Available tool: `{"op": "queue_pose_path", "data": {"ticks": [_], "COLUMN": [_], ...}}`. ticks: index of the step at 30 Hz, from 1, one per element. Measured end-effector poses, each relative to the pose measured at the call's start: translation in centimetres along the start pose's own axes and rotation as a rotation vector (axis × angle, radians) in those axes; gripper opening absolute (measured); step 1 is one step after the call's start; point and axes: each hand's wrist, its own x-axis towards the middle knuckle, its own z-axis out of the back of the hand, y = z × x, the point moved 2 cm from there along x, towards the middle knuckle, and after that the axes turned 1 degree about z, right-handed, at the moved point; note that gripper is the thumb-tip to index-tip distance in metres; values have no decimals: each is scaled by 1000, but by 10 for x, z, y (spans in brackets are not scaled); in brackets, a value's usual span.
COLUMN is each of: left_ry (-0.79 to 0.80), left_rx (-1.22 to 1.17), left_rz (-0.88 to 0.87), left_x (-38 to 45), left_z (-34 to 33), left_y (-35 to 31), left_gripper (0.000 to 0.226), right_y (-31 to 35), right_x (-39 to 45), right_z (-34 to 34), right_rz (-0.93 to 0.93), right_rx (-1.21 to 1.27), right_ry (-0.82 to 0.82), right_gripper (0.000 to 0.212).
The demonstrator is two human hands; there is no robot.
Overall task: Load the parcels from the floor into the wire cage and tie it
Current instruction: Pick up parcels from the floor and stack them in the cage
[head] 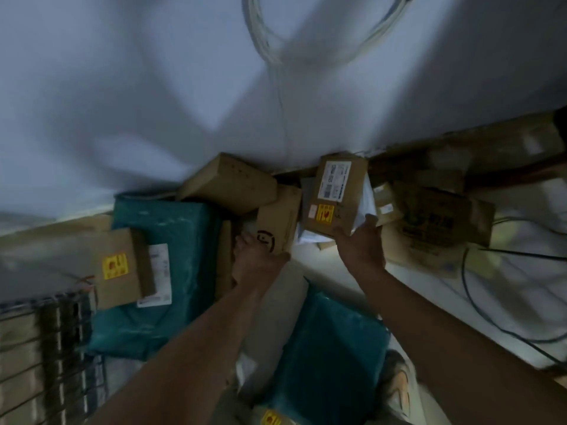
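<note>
Parcels lie heaped on the floor against a pale wall. My left hand (257, 259) grips the near end of a small brown box with a black round logo (280, 222). My right hand (360, 243) holds the lower edge of a brown box with a white label and a yellow sticker (336, 194), tilted up over a white mailer (365, 204). A plain brown box (228, 182) leans behind the logo box. At the lower left stands the wire cage (46, 348), of which only a corner shows.
A large teal bag parcel (171, 271) lies at left with a yellow-stickered brown box (121, 266) on it. Another teal bag (325, 351) sits near my feet. Printed cartons (435, 219) pile at right. Black cables (491, 305) run over the floor; white cable loops (306, 32) hang on the wall.
</note>
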Motion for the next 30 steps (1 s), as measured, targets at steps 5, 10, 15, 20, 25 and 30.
{"op": "queue_pose_path", "data": {"ticks": [5, 10, 15, 20, 25, 30], "left_ry": [-63, -229, -169, -99, 125, 185], "left_rx": [-64, -39, -80, -145, -342, -552], "left_rz": [5, -36, 34, 100, 192, 97], "left_x": [65, 67, 14, -92, -164, -202], "left_z": [-51, -67, -40, 26, 101, 150], "left_y": [-3, 2, 18, 32, 42, 54], "left_gripper": [137, 131, 125, 132, 146, 125], "right_y": [-18, -38, -41, -27, 6, 20], "right_x": [56, 58, 10, -78, -167, -220], "right_z": [-46, -62, -25, 41, 105, 125], "right_rz": [-8, 24, -9, -106, -210, -240], "right_rx": [131, 177, 66, -13, -56, 106], "right_ry": [-104, -142, -74, 5, 41, 66], "right_gripper": [61, 60, 62, 53, 52, 57]}}
